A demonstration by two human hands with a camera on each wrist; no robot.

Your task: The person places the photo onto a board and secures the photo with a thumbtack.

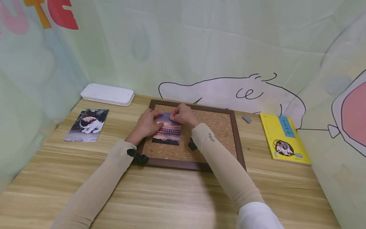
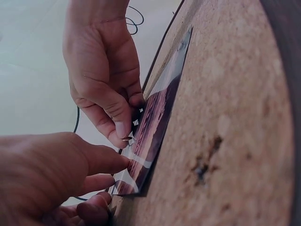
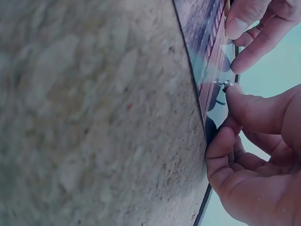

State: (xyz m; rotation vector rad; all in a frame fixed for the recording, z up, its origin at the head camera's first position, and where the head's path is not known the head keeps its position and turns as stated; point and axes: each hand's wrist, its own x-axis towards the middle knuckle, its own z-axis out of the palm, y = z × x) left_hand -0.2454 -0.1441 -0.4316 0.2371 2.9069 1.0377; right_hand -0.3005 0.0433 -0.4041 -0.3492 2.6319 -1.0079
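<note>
A photo of a sunset over water (image 1: 168,136) lies on the left part of a brown-framed corkboard (image 1: 213,133). My left hand (image 1: 147,123) rests at the photo's left edge, its thumb and forefinger extended over the print. Near the photo's top edge, my right hand (image 1: 184,114) pinches a small thumbtack (image 2: 127,139) between thumb and forefinger. Seen from the right wrist, the tack stays close to the glossy surface, largely covered by the fingertips (image 3: 233,96). Whether its point enters the cork cannot be told.
Left of the board lies a photo of a cat (image 1: 88,125), with a white case (image 1: 107,94) behind it. A grey eraser-like block (image 1: 247,119) and a yellow book (image 1: 284,140) lie to the right. A printed curtain (image 1: 228,47) backs the wooden table (image 1: 171,197).
</note>
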